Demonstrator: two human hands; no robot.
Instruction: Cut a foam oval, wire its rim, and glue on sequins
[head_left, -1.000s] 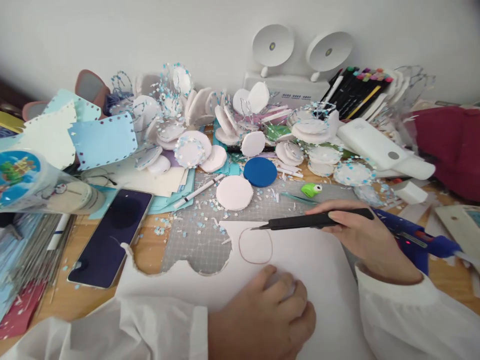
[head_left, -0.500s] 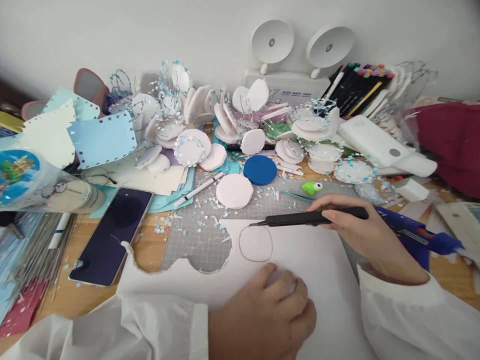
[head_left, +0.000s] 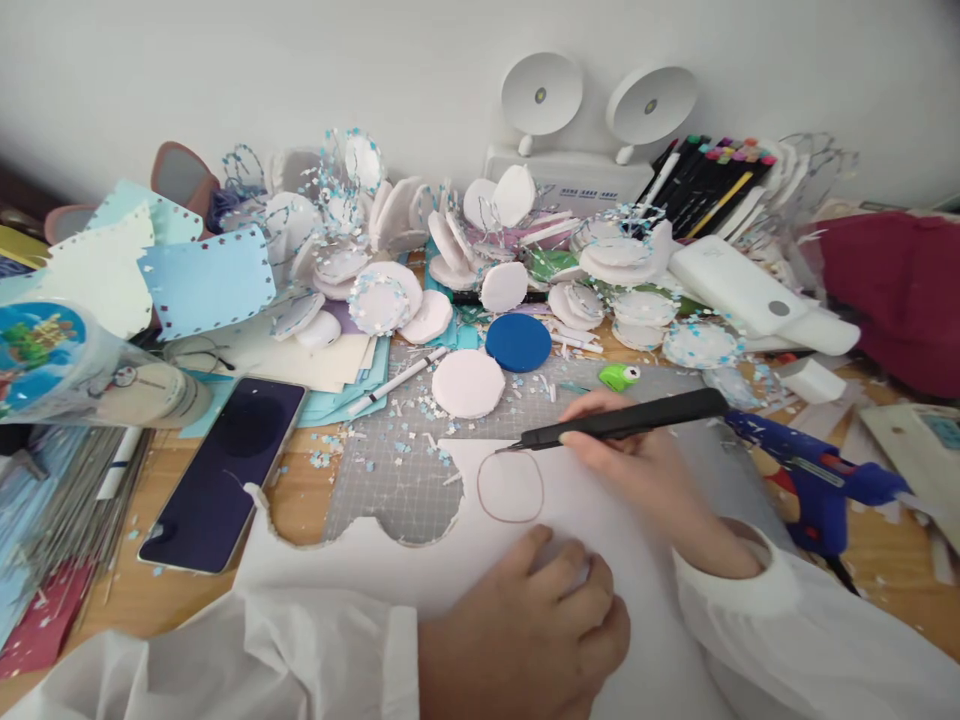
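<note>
A white sheet of foam board (head_left: 420, 575), its far left edge cut in scallops, lies across the front of the work area. A rounded outline (head_left: 511, 487) is drawn near its far edge. My right hand (head_left: 637, 460) is closed around a black craft knife (head_left: 622, 420), whose thin tip points left and meets the top of the outline. My left hand (head_left: 540, 620) rests on the board just nearer than the outline, its bent fingers apart. Behind the board are a thick white disc (head_left: 469, 383) and a blue disc (head_left: 519, 342).
A grey cutting mat (head_left: 390, 480) lies under the board. At left are a phone (head_left: 223, 475) and a plastic cup (head_left: 150, 380). A blue glue gun (head_left: 821, 480) is at right. White discs (head_left: 382, 298) and markers (head_left: 720, 180) crowd the back.
My right hand has slid left along the craft knife, closer to its tip, and the knife's rear end has tilted up. My left hand and the board look unmoved.
</note>
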